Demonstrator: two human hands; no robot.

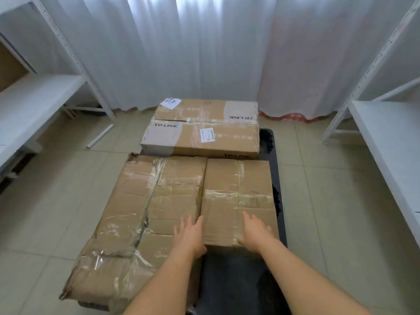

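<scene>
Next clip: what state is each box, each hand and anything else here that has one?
small box: taped shut, flat on the mat.
large box: taped shut, crumpled, far corner torn.
TP-LINK box: taped shut, labels on top.
left hand: open, fingers straight, at the small box's left edge.
right hand: open, flat on the small box's top.
curtain: drawn.
tube: lying on the floor.

Tiled floor (pixel 56 201): dark mat (pixel 238 280), battered box (pixel 127 212)
</scene>
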